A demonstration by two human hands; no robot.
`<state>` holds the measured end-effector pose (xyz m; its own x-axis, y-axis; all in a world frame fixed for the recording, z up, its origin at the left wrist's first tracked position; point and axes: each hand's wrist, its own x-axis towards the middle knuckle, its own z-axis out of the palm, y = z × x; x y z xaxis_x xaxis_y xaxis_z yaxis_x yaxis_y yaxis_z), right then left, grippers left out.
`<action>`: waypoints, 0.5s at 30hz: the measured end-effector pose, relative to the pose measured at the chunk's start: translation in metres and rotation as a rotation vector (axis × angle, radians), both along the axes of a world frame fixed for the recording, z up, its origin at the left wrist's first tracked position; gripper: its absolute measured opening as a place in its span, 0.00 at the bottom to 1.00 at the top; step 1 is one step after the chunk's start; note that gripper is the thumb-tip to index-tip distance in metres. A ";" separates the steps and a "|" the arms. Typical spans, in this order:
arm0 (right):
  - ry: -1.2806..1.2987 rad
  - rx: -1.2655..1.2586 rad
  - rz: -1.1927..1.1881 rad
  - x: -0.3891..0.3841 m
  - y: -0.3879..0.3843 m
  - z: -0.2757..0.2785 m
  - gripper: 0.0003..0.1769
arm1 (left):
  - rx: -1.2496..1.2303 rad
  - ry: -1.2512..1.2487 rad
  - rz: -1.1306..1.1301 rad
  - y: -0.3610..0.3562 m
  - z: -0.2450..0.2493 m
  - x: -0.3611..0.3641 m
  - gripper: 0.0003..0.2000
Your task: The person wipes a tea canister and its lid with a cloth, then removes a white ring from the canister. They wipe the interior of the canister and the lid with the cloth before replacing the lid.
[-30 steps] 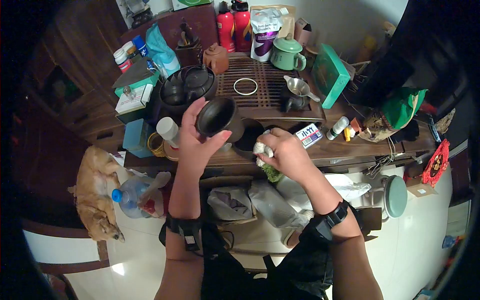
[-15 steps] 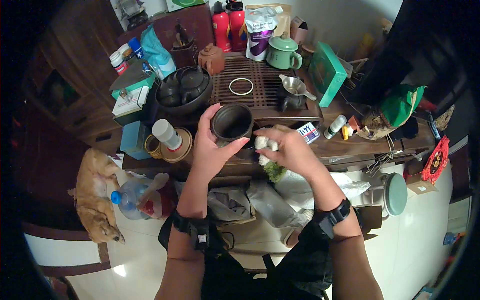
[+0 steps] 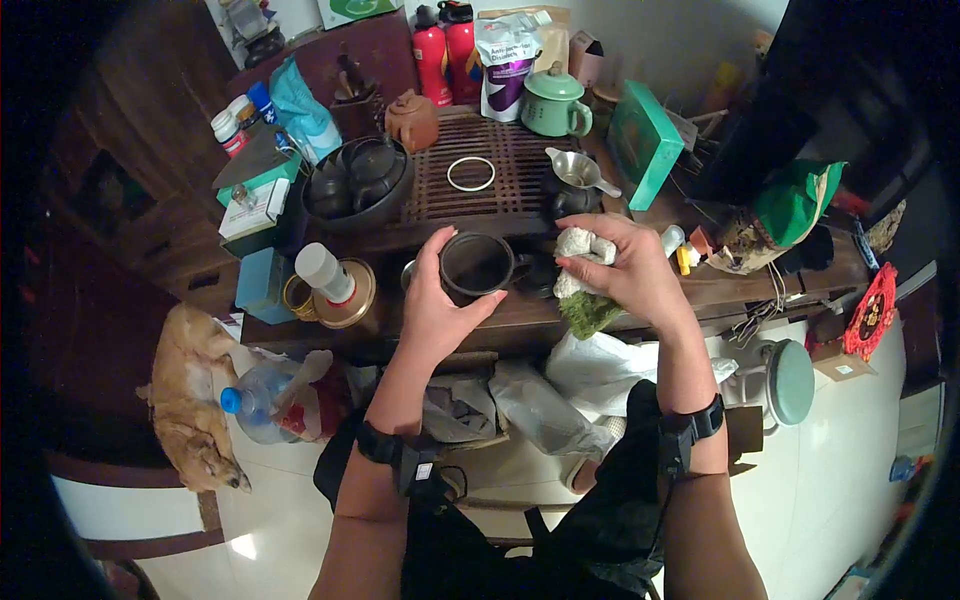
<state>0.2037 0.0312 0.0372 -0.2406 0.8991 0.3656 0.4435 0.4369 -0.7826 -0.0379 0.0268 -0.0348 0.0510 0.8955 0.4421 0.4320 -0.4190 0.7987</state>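
Note:
My left hand (image 3: 432, 308) is closed around a dark brown cup (image 3: 478, 264), its mouth tipped up toward me and a small handle on its right side. In my right hand (image 3: 638, 272) is a bunched white and green cloth (image 3: 588, 312), pinched between thumb and fingers to the right of the cup. The cloth and the cup are apart. Behind my hands is a slatted wooden tea tray (image 3: 440, 185) with a white ring (image 3: 471, 174) lying on it. A metal strainer (image 3: 577, 170) rests over a dark vessel at the tray's right side.
To the left, a dark bowl (image 3: 318, 218) holds several dark pieces of teaware. A clay teapot (image 3: 412, 120) and a green lidded enamel mug (image 3: 555, 100) stand at the back. A white-topped bottle (image 3: 325, 270) is left of my hands. A dog (image 3: 190, 400) lies on the floor.
My right hand has moved right with the cloth, away from the cup. The cup has shifted slightly right and down, and its handle now shows.

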 end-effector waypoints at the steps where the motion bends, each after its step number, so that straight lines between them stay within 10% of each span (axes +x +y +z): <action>1: 0.018 0.002 0.010 0.000 0.000 -0.001 0.20 | -0.010 0.002 0.004 0.000 -0.001 0.000 0.43; 15: -0.022 -0.030 -0.004 -0.001 -0.004 0.009 0.21 | -0.085 0.023 -0.029 -0.002 0.000 -0.005 0.51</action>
<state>0.2029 0.0275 0.0462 -0.2447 0.9105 0.3332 0.4624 0.4117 -0.7853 -0.0430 0.0252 -0.0351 0.0868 0.9277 0.3632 0.4388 -0.3629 0.8220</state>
